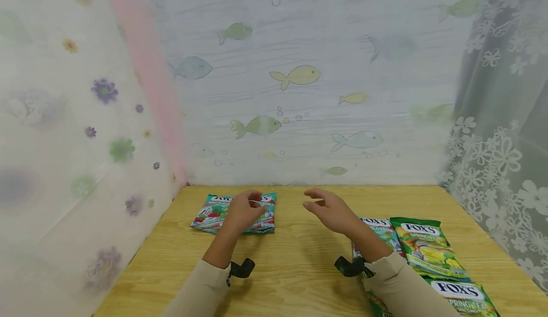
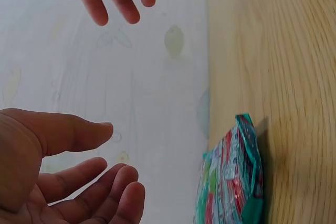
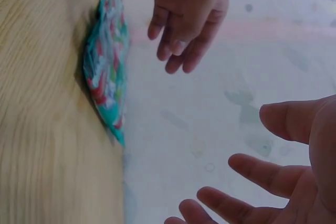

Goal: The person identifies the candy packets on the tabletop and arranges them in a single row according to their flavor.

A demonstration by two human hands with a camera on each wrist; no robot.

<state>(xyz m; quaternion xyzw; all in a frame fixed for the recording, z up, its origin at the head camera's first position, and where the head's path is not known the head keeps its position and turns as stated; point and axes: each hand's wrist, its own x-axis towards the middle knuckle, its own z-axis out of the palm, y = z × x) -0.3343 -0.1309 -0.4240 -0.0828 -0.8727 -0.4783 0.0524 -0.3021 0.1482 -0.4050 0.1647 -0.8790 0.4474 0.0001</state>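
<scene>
My left hand (image 1: 245, 211) hovers in front of a teal and red candy bag (image 1: 210, 218) marked FOX'S, which lies at the table's back left. The fingers are relaxed and hold nothing. In the left wrist view the bag (image 2: 231, 177) lies apart from the hand (image 2: 68, 166). My right hand (image 1: 331, 211) is raised over the middle right of the table, also holding nothing, with thumb and fingers spread apart in the right wrist view. Beneath the right forearm lies another teal candy bag (image 1: 382, 229), partly hidden by the arm.
A green FOX'S Spring Tea bag (image 1: 428, 248) lies at the right, with another green bag (image 1: 464, 295) nearer the front edge. The wooden table (image 1: 291, 269) meets a fish-print curtain (image 1: 299, 117) behind and a flowered curtain (image 1: 98, 174) at the left.
</scene>
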